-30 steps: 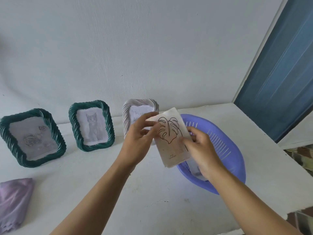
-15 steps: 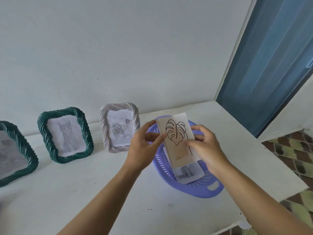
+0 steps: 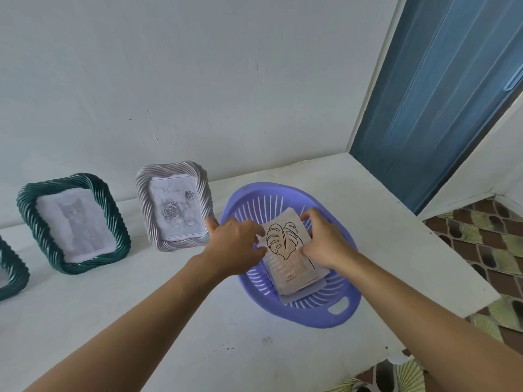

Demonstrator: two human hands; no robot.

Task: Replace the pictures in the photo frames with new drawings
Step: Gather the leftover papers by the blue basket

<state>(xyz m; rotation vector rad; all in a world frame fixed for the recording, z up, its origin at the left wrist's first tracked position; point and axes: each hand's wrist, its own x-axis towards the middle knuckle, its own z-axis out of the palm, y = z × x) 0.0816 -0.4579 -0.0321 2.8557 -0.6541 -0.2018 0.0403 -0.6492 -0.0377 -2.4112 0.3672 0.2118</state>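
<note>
Purple slotted basket [image 3: 338, 309], head view: sits on the white tabletop [image 3: 184, 321], at 3 o'clock of the lilac twisted frame [image 3: 173, 205].

Stack of drawings [image 3: 294, 274]: lies inside the basket, with the leaf drawing [image 3: 284, 244] uppermost.

Right hand [image 3: 325, 241]: fingers curled over the stack's 3 o'clock edge, grasping it.

Left hand [image 3: 236, 244]: fingertips at the stack's 9 o'clock edge. Whether they pinch it or only touch it cannot be told.

Green frame [image 3: 74, 222]: upright at 9 o'clock of the lilac frame, holding a cat picture. A second green frame [image 3: 12, 268] is cut off by the view's left edge.

Hazards, as judged:
- The sheets look thin and loose, so lifting one may drag several, or fan the stack into the basket's slots.
- The left thumb lies just beside the lilac frame, so a careless sweep toward 9 o'clock could topple it.
- The basket looks light and sits near the tabletop's 4 o'clock edge, so a sideways tug could slide it off.
</note>
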